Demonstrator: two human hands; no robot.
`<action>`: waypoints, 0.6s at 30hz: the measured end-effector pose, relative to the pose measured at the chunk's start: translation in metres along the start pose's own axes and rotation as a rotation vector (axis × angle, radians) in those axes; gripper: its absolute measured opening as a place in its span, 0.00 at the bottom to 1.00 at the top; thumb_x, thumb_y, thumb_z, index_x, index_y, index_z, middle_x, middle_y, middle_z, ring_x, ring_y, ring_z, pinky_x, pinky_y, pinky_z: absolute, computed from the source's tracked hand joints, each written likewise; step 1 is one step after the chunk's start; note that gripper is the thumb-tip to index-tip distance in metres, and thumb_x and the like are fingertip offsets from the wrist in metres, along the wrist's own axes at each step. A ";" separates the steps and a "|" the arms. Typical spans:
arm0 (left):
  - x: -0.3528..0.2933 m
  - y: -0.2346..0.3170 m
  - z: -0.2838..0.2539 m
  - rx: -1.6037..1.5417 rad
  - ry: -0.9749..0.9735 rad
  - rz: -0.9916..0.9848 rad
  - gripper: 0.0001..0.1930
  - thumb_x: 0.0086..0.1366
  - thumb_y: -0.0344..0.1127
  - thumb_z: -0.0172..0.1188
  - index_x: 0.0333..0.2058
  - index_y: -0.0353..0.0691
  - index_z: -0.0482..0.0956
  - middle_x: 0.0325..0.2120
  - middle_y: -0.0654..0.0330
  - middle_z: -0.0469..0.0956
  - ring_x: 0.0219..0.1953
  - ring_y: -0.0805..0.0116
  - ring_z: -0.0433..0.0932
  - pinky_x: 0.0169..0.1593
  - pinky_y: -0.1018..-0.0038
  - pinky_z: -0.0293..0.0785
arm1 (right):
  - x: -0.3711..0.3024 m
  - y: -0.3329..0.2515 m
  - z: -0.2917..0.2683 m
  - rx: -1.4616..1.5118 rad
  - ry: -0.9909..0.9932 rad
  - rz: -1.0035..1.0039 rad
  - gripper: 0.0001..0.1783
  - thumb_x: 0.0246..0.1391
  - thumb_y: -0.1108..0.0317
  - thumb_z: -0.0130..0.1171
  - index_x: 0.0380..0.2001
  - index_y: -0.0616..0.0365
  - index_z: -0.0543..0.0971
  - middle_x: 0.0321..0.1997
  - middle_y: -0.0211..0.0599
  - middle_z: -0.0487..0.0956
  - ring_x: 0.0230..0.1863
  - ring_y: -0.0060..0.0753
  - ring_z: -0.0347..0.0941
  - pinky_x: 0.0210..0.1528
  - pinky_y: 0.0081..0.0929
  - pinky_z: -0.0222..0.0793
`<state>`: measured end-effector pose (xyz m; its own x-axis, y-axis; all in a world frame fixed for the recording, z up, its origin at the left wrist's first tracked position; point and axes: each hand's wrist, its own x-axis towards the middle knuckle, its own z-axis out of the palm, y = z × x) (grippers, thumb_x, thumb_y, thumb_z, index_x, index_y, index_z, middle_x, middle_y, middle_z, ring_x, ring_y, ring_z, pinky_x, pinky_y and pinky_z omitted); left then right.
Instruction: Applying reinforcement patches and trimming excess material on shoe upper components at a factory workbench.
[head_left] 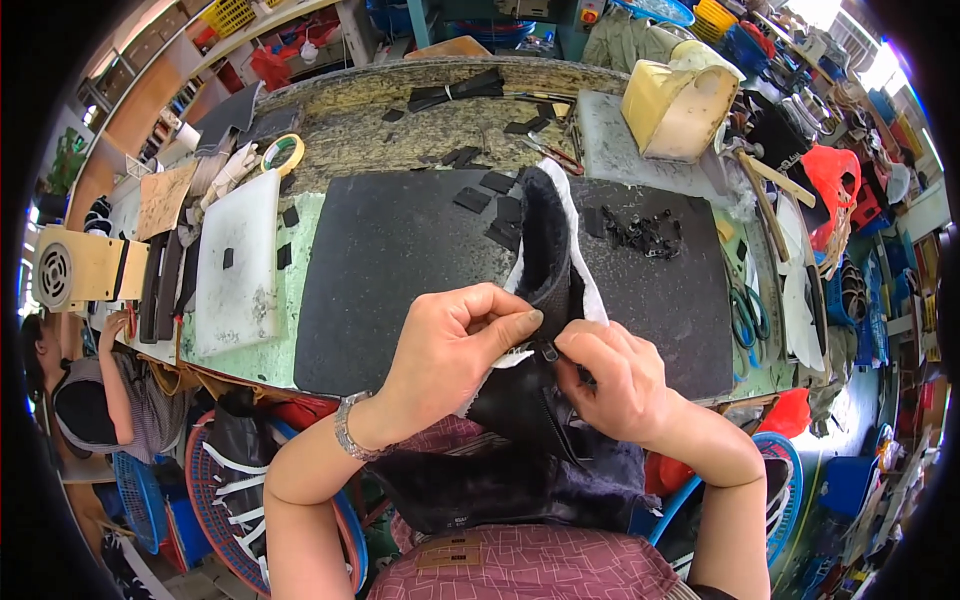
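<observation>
A black boot upper [510,405] with dark furry lining [543,230] and white edging lies across my lap and the bench edge, its open shaft pointing away from me. A black zip [556,420] runs down its side. My left hand [450,340] pinches the upper's edge between thumb and fingers, just left of the zip's top. Close by on the right, my right hand [615,380] has its fingers curled round the other side by the zip; what exactly its fingertips hold is hidden.
Under the boot lies a black mat [390,270] with flat black pieces [472,199] and a heap of small black parts [645,235]. A white board [237,260], tape roll [283,155], scissors [748,318] and yellow container [680,105] surround it. Another person [95,400] sits left.
</observation>
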<state>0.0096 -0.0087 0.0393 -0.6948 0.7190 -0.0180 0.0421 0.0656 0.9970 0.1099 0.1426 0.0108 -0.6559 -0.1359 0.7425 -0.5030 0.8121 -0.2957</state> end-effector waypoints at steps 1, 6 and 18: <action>0.000 0.001 0.000 0.065 0.029 0.043 0.06 0.57 0.30 0.60 0.29 0.32 0.78 0.19 0.67 0.75 0.22 0.86 0.67 0.24 0.85 0.63 | -0.001 0.000 -0.001 -0.037 -0.069 -0.011 0.21 0.34 0.78 0.56 0.38 0.64 0.71 0.32 0.39 0.73 0.24 0.31 0.70 0.21 0.23 0.68; -0.005 0.004 0.004 0.329 0.119 0.269 0.04 0.53 0.28 0.61 0.28 0.34 0.78 0.21 0.56 0.77 0.21 0.74 0.75 0.25 0.79 0.69 | 0.002 -0.006 0.000 -0.082 -0.070 -0.040 0.22 0.31 0.76 0.56 0.38 0.66 0.71 0.33 0.41 0.72 0.25 0.30 0.69 0.23 0.21 0.67; -0.005 0.003 0.000 0.392 0.074 0.247 0.04 0.53 0.27 0.60 0.27 0.33 0.77 0.20 0.56 0.77 0.19 0.70 0.75 0.23 0.77 0.69 | 0.003 -0.005 -0.001 -0.053 -0.066 -0.030 0.21 0.31 0.75 0.56 0.37 0.65 0.71 0.33 0.39 0.72 0.25 0.29 0.69 0.23 0.22 0.68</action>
<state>0.0131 -0.0117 0.0421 -0.6784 0.6956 0.2363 0.4710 0.1649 0.8666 0.1109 0.1391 0.0147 -0.6776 -0.1968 0.7087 -0.4940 0.8356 -0.2403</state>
